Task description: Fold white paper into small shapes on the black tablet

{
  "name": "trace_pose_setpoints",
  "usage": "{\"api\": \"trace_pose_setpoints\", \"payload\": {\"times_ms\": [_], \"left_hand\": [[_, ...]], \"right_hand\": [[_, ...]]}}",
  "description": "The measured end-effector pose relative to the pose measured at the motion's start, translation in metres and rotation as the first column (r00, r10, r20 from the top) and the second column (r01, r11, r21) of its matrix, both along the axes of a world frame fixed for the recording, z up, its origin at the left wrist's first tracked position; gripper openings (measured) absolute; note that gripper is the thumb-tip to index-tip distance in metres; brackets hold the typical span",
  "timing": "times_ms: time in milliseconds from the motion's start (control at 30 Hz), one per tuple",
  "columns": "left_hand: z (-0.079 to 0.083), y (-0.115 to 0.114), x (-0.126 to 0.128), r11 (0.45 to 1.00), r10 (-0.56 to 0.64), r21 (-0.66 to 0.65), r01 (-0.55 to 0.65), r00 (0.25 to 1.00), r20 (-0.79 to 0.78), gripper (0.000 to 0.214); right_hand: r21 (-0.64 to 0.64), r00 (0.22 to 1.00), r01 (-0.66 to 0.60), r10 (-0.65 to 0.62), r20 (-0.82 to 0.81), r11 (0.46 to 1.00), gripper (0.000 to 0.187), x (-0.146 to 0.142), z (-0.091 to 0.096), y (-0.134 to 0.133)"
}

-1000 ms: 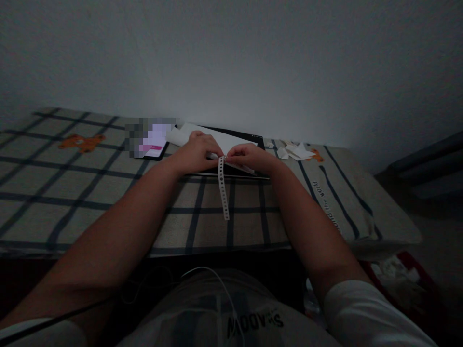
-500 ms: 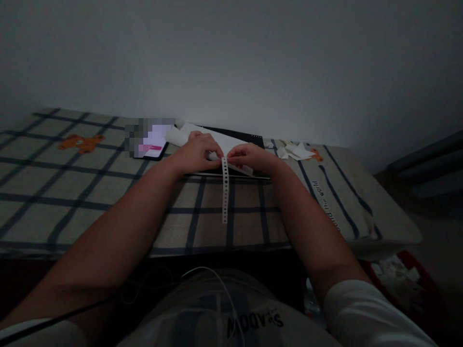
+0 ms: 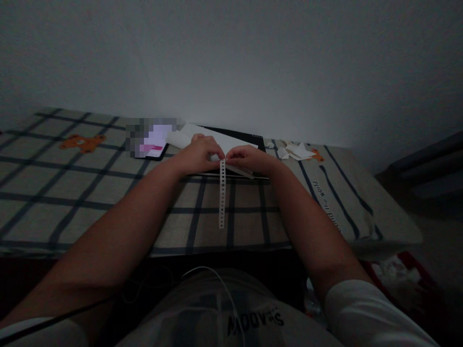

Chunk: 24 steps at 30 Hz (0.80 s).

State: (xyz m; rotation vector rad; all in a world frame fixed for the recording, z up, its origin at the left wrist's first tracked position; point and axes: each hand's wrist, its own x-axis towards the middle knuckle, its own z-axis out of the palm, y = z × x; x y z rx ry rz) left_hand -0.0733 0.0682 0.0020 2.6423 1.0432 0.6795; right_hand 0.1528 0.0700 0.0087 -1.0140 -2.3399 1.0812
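Note:
A narrow strip of hole-punched white paper (image 3: pixel 222 197) hangs down between my two hands over the table's near side. My left hand (image 3: pixel 202 153) is closed, its thumb and forefinger pinching the strip's upper end. My right hand (image 3: pixel 249 158) is also closed in a pinch, fingertips almost meeting the left ones at the paper's edge. Behind the hands lies a white paper sheet (image 3: pixel 220 138), partly covered by them and curled at the left. Beneath it is a flat black notebook or folder (image 3: pixel 256 140) with small holes along its far right edge.
A phone (image 3: pixel 155 144) with a lit screen lies left of the paper. Torn paper scraps (image 3: pixel 296 151) are at the right. A checked cloth (image 3: pixel 119 197) covers the table, which meets a wall (image 3: pixel 231 62). A red bin (image 3: pixel 405 274) with crumpled paper stands low at the right.
The hanging strip has shifted slightly left, and its lower end sits a little lower. Both hands have sunk very slightly and keep their pinch.

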Motion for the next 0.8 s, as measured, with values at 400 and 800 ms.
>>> {"api": "trace_pose_setpoints", "payload": {"times_ms": [400,800], "left_hand": [[0.0005,0.0008,-0.0004,1.0,0.013,0.019,-0.013,1.0,0.009,0.028],[-0.001,-0.0006,0.0008,1.0,-0.028,0.007,0.028,1.0,0.003,0.027]], "right_hand": [[-0.111,0.998,0.061,-0.062,-0.001,0.992,0.023,0.0038,0.0019,-0.0022],[-0.003,0.999,0.011,-0.01,0.051,1.0,0.027,0.0023,0.0035,-0.0014]]}}
